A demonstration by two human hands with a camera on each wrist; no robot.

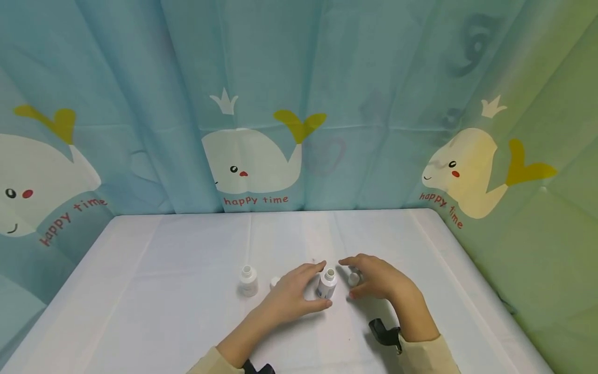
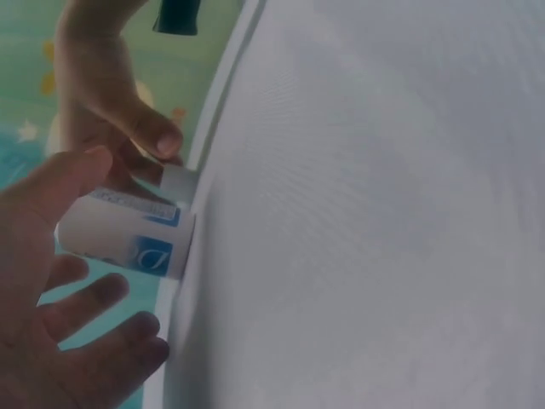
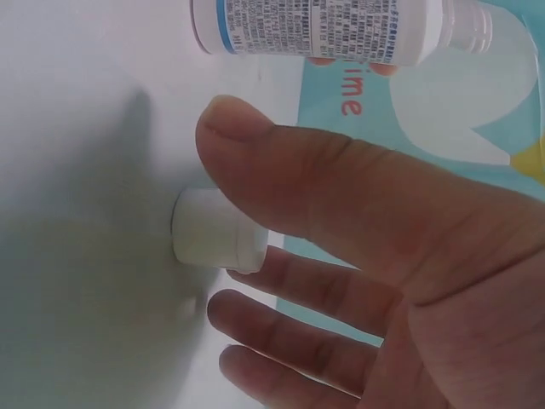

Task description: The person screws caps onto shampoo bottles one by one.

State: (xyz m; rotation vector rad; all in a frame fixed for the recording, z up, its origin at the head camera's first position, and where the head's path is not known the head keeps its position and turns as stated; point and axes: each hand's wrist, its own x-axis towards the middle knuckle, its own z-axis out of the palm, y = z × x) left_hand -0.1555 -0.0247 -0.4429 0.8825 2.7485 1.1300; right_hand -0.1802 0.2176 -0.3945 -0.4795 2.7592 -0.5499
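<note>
An uncapped white pill bottle stands upright on the table, its label printed in blue and dark text. My left hand is spread beside it, thumb and fingers on either side with gaps showing in the left wrist view. To the right, a white cap sits on the cloth. Around that cap my right hand is held with thumb and fingers apart; whether a finger touches it I cannot tell.
A second open white bottle stands left of my left hand. Another white cap lies partly hidden behind that hand. White cloth covers the table, and a whale-printed curtain hangs behind and at the sides.
</note>
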